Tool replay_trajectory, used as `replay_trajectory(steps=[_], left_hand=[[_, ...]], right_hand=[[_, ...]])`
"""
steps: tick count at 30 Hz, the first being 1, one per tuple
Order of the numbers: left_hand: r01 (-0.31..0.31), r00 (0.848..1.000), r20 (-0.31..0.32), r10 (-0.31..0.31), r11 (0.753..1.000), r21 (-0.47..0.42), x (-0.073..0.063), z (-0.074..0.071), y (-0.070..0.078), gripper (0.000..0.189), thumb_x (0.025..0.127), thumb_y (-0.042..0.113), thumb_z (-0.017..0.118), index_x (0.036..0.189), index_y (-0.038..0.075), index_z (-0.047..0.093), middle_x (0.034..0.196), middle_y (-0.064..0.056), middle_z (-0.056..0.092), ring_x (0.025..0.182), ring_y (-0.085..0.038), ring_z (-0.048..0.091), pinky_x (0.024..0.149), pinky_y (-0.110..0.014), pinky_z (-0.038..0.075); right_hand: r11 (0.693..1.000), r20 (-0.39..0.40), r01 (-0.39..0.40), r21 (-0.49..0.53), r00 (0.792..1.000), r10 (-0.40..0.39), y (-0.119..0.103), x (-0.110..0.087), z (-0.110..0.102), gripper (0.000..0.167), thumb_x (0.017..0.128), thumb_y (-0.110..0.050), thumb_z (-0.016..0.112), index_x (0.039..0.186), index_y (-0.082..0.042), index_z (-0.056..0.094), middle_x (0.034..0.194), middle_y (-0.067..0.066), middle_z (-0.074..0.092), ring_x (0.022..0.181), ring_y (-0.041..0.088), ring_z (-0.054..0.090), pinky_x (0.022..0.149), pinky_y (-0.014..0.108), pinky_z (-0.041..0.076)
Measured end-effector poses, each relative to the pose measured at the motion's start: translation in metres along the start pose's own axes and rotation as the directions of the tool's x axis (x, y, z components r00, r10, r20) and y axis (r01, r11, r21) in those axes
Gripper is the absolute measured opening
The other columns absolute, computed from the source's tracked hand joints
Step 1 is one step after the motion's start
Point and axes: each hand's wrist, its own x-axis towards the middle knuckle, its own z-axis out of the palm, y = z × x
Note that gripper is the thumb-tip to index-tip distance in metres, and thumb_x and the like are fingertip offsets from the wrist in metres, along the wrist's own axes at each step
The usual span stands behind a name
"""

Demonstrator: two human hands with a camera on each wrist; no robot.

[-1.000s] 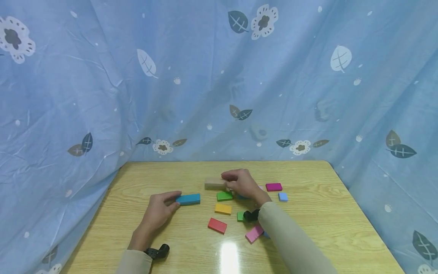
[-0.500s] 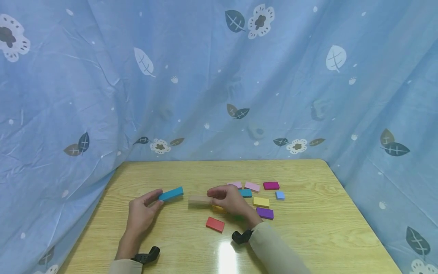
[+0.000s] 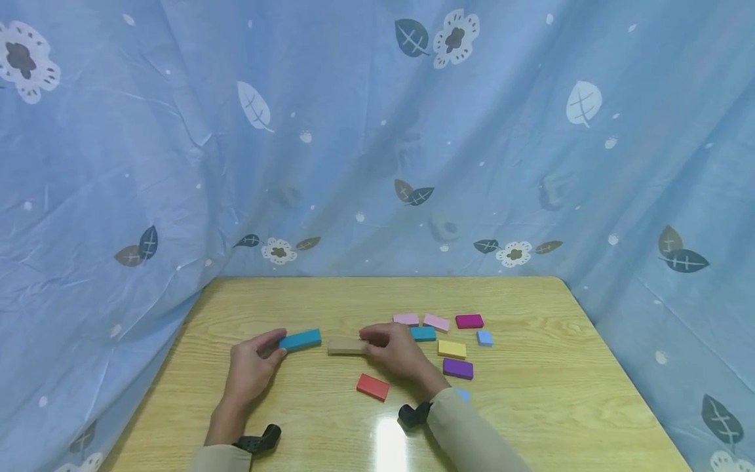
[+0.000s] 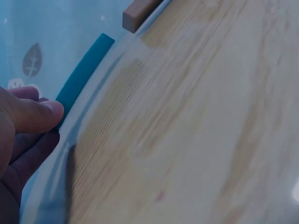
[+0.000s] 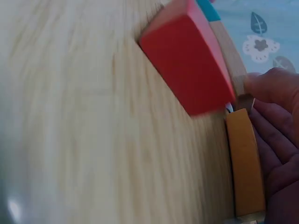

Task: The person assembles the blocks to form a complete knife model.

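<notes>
My left hand (image 3: 250,367) pinches the left end of a long blue block (image 3: 301,340) between thumb and fingers. In the left wrist view the thumb lies along the near end of that blue block (image 4: 84,72). To its right, my right hand (image 3: 400,351) grips the right end of a long plain wooden block (image 3: 345,347). The two blocks point at each other across a small gap. A red block (image 3: 373,387) lies nearer to me, below the right hand. An orange block (image 5: 245,163) shows beside the right palm in the right wrist view; the hand hides it from the head view.
Right of the right hand lie two pink blocks (image 3: 436,322), a teal one (image 3: 423,334), a yellow one (image 3: 451,349), a purple one (image 3: 457,368), a magenta one (image 3: 469,321) and a small blue one (image 3: 484,338). A blue curtain (image 3: 354,164) hangs behind the wooden table (image 3: 283,295).
Both hands have moved left with their blocks; the right one also came nearer to me, uncovering the pink, yellow and purple blocks. The blue block tilted, then levelled somewhat.
</notes>
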Motion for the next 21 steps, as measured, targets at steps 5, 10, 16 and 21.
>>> replay_trajectory(steps=[5,10,16,21], left_hand=[[-0.029,0.998,0.047,0.029,1.000,-0.002,0.002,0.011,0.005,0.041,0.094,-0.003,0.082,0.135,0.003,0.077,0.135,-0.014,0.078,0.131,-0.035,0.073,0.111,-0.049,0.060],[-0.046,0.994,0.099,0.048,0.999,-0.021,0.004,0.020,0.012,0.041,0.094,-0.004,0.081,0.135,0.004,0.077,0.134,-0.014,0.078,0.131,-0.036,0.073,0.112,-0.050,0.059],[-0.047,0.988,0.146,0.051,0.998,-0.033,0.005,0.029,0.020,0.043,0.094,-0.005,0.081,0.135,0.004,0.077,0.135,-0.014,0.078,0.131,-0.036,0.073,0.113,-0.051,0.059],[-0.063,0.986,0.155,0.068,0.997,-0.037,0.005,0.038,0.026,0.043,0.093,-0.005,0.081,0.135,0.004,0.077,0.136,-0.014,0.077,0.133,-0.035,0.072,0.114,-0.051,0.058]], right_hand=[[0.999,0.011,-0.037,0.013,0.999,0.037,0.005,-0.011,-0.011,0.030,0.103,-0.011,0.076,0.132,-0.005,0.079,0.130,0.008,0.080,0.118,0.022,0.078,0.100,0.027,0.064],[0.997,-0.012,-0.071,0.008,0.997,0.071,0.007,-0.022,-0.021,0.030,0.102,-0.009,0.077,0.132,-0.005,0.078,0.129,0.007,0.080,0.118,0.023,0.078,0.102,0.030,0.065],[0.995,-0.060,-0.083,-0.052,0.995,0.080,0.009,-0.029,-0.029,0.030,0.100,-0.007,0.080,0.129,-0.005,0.080,0.125,0.007,0.081,0.115,0.023,0.079,0.099,0.029,0.065],[0.991,-0.078,-0.068,-0.114,0.995,0.059,0.009,-0.029,-0.030,0.030,0.097,-0.004,0.082,0.127,-0.004,0.080,0.122,0.007,0.082,0.112,0.022,0.079,0.095,0.027,0.066]])
